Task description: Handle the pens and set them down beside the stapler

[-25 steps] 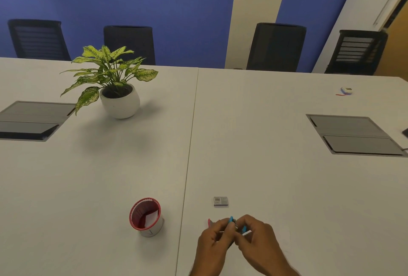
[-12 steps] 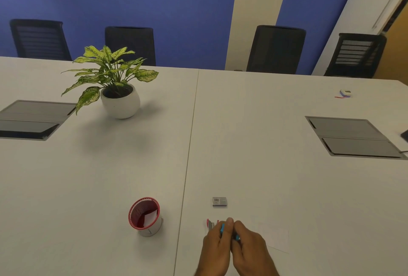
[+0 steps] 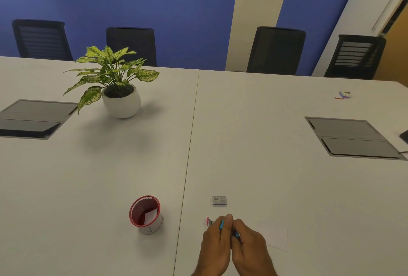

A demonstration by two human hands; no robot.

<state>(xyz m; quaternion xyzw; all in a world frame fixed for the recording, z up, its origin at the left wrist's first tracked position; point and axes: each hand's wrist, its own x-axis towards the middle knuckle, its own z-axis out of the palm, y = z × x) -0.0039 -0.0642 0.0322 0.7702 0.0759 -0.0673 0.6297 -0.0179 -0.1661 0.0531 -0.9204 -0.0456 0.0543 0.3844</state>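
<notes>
My left hand (image 3: 215, 247) and my right hand (image 3: 249, 247) meet at the near edge of the white table (image 3: 254, 143), fingers curled together round a small blue object (image 3: 221, 225); blue shows again between the right fingers. What the object is cannot be made out. A small red and grey item (image 3: 208, 221) lies just left of my left hand. A small grey box with a barcode (image 3: 219, 200) lies beyond the fingertips. A sheet of white paper (image 3: 276, 235) lies under and right of my right hand.
A red-rimmed white cup (image 3: 145, 215) stands to the left. Farther back are a potted plant (image 3: 117, 85), two grey cable hatches (image 3: 33, 119) (image 3: 353, 137), a small blue and white item (image 3: 344, 94), and several black chairs (image 3: 276, 50) against the blue wall.
Both hands have drawn closer together and slightly nearer to me, closing more tightly round the blue object. The view has tilted a little; nothing else on the table has moved.
</notes>
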